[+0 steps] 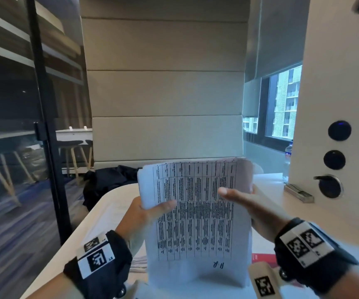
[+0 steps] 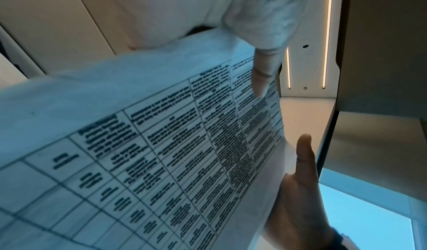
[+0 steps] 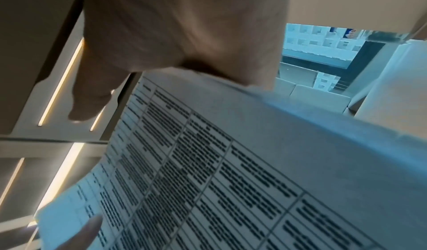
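Observation:
A stack of white paper sheets (image 1: pixel 196 214) with a printed table on the front stands upright above the white table (image 1: pixel 113 203). My left hand (image 1: pixel 150 210) grips its left edge, thumb on the printed face and fingers behind. My right hand (image 1: pixel 237 196) grips the right edge the same way, thumb laid across the front. The left wrist view shows the paper sheets (image 2: pixel 161 144) close up with my left thumb (image 2: pixel 263 78) on them and my right hand (image 2: pixel 300 190) at the far edge. In the right wrist view my right hand (image 3: pixel 184 25) is above the sheets (image 3: pixel 231 162).
A dark bag or garment (image 1: pixel 109 180) lies at the table's far end. More papers (image 1: pixel 138 264) and a red item (image 1: pixel 262 257) lie under the stack. A wall panel with round black knobs (image 1: pixel 334 160) and a metal box (image 1: pixel 299 193) stand to the right. A glass partition (image 1: pixel 42 126) is on the left.

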Demonstrator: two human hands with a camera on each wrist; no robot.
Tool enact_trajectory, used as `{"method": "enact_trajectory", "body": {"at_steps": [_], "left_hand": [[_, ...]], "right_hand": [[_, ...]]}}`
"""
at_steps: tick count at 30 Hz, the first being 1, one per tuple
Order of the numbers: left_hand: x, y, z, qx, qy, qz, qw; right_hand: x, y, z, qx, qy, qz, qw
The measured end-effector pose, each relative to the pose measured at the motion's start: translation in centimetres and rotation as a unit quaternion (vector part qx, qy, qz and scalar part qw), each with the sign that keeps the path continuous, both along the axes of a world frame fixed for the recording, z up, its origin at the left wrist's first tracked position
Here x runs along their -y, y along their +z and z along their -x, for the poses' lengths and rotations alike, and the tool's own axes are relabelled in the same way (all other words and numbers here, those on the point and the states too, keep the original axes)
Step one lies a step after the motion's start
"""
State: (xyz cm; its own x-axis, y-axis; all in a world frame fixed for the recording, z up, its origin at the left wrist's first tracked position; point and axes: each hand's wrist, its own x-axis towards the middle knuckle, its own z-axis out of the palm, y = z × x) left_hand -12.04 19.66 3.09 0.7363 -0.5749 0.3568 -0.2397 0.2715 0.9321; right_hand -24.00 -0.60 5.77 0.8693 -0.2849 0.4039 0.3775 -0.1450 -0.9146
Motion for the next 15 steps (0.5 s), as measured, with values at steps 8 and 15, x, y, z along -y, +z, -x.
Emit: {"method": "enact_trajectory", "body": {"at_steps": [8,15], "left_hand": [[0.3,0.4,-0.5,0.013,0.1,0.065,0.993],[0.2,-0.4,0.7,0.017,0.078,0.03,0.996]], "right_hand": [[0.2,0.8,-1.1,0.088,-0.089,-0.04,0.991],[-0.4,-0.6,-1.0,0.012,-0.093,-0.026,0.995]]}}
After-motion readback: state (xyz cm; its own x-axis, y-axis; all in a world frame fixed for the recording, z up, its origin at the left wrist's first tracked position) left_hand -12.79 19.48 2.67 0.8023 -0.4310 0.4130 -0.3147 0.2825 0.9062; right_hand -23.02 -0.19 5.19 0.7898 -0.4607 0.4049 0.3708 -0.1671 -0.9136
